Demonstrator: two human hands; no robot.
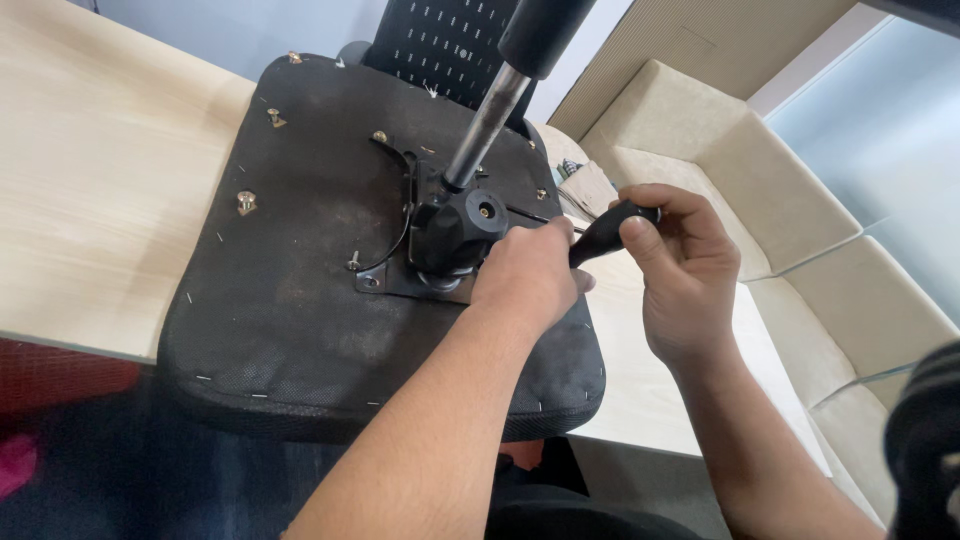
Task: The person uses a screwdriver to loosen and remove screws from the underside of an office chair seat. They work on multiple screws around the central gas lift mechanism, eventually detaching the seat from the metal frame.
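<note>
The right hand (pixel 680 270) has its fingers curled tight around the black handle of a screwdriver (pixel 605 230), thumb on top, the shaft pointing left toward the mechanism. The left hand (pixel 530 275) is bent over the near right corner of the black metal plate (pixel 385 282), back of the hand up; its fingertips are hidden, so I cannot tell whether they pinch the shaft or only press down there. The plate sits mid-seat on the upturned chair seat (pixel 300 310), carrying a round black housing (pixel 455 230) and a grey gas cylinder (pixel 490 120) rising up and away. Loose-standing bolts (pixel 246 202) dot the seat's left side. The seat lies on a pale wooden table (pixel 90 190), its near edge overhanging. A beige sofa (pixel 720 170) stands to the right, beyond the table.
</note>
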